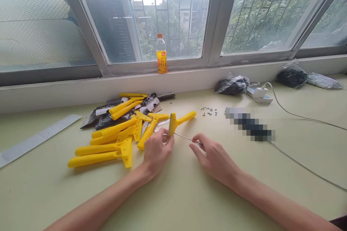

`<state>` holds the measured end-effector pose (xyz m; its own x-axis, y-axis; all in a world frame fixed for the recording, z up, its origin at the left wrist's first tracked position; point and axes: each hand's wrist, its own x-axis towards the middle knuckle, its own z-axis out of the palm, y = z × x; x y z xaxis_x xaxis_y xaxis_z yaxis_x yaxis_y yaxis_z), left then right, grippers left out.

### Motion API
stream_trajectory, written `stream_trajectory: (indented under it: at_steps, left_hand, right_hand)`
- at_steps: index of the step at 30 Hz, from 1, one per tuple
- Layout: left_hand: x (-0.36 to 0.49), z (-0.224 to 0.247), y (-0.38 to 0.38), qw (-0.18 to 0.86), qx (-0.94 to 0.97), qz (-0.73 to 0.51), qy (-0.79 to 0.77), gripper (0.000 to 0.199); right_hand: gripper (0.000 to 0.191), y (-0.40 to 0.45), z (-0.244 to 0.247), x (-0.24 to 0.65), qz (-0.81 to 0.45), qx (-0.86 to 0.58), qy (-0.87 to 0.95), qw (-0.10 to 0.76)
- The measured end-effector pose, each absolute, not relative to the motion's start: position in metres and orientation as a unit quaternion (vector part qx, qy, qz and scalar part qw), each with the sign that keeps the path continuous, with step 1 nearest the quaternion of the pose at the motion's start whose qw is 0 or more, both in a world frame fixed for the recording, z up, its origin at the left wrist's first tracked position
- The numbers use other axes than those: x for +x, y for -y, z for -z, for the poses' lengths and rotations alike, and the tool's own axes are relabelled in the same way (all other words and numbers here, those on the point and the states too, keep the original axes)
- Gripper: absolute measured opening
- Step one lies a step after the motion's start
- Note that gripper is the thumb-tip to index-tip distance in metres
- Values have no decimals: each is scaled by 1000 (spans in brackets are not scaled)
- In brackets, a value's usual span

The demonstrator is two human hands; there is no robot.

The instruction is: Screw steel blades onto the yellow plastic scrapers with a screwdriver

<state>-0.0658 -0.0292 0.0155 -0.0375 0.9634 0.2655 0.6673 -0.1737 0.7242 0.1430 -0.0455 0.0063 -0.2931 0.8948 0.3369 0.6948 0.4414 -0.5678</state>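
Note:
My left hand [158, 149] grips the head of a yellow scraper [184, 118], whose handle points up and to the right. In my right hand [215, 153] is a thin screwdriver [182, 136], its fingers closed round the handle. The shaft reaches left to the lower part of the scraper head, where the tip is too small to make out. Left of my left hand lie several more yellow scrapers [97, 157]. Small metal screws [209, 113] are scattered on the table beyond my right hand.
Black packets [114, 120] lie behind the scrapers, and a flat grey strip [40, 139] is at the left. A drink bottle [162, 57] stands on the window ledge. Bagged black items [232, 85], a power strip [259, 95] and cables are along the right.

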Motion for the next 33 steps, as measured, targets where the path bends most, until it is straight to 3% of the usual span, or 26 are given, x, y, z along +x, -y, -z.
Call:
stream_trajectory:
  at_steps: [2,9,16,25,30,33]
  left_hand:
    - [-65,-17,29,201,664,-375,-615,10]
    - [-64,-13,29,164,680,-379,-606,10]
    - [-64,-13,29,174,677,-373,-610,10]
    - [-64,-12,27,173,679,-380,-604,8]
    - [-66,-14,26,198,659,-385,-615,8]
    - [-66,-13,26,202,663,-390,-606,7]
  right_hand:
    - [16,46,-9,147,-170,-493,791,322]
    - [44,47,4,144,6,-482,829,283]
    - [19,53,-5,145,-43,-475,823,310]
    - [44,41,2,144,31,-495,805,327]
    - [16,47,-5,143,-86,-492,812,301]
    - [24,48,-3,144,-63,-475,825,299]
